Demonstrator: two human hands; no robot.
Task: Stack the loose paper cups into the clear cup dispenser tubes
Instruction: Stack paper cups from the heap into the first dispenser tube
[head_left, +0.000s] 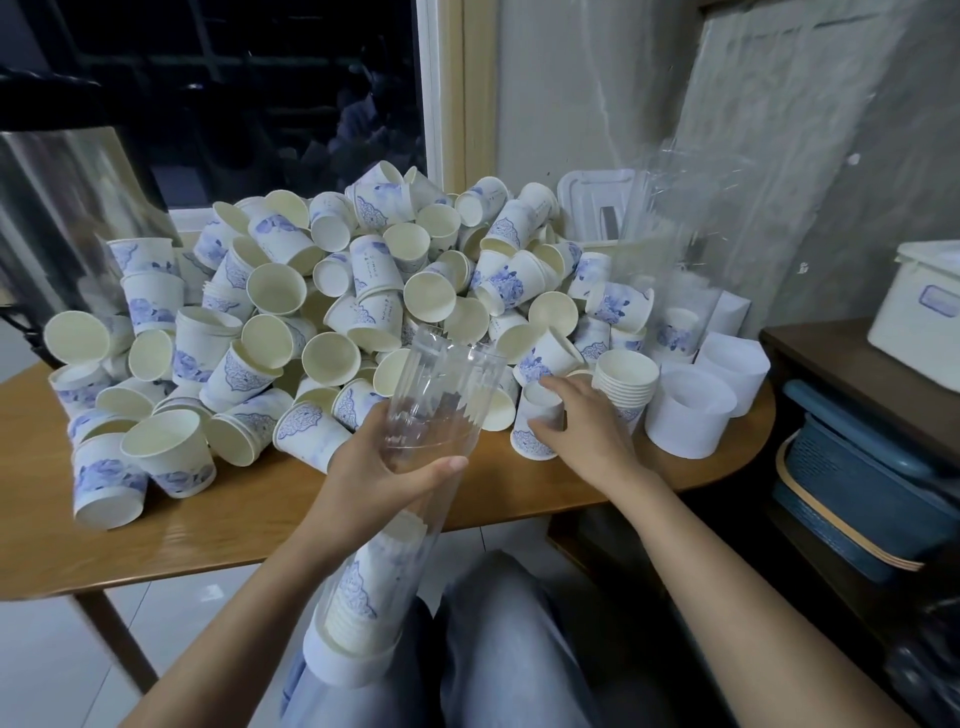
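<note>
The job has a long way to go. The tall clear plastic tube (434, 410) runs from the middle down to 6 o'clock. A short stack of cups (371, 582) sits in its low end, and the rest looks bare and see-through. The left hand (374, 480) wraps round the tube. At 3 o'clock of it, the right hand (579, 428) curls its fingers on one white paper cup with blue flowers (535, 441). A huge heap of smooth, cone-shaped cups (337, 291) covers the brown wooden table (249, 525) toward 11 o'clock.
</note>
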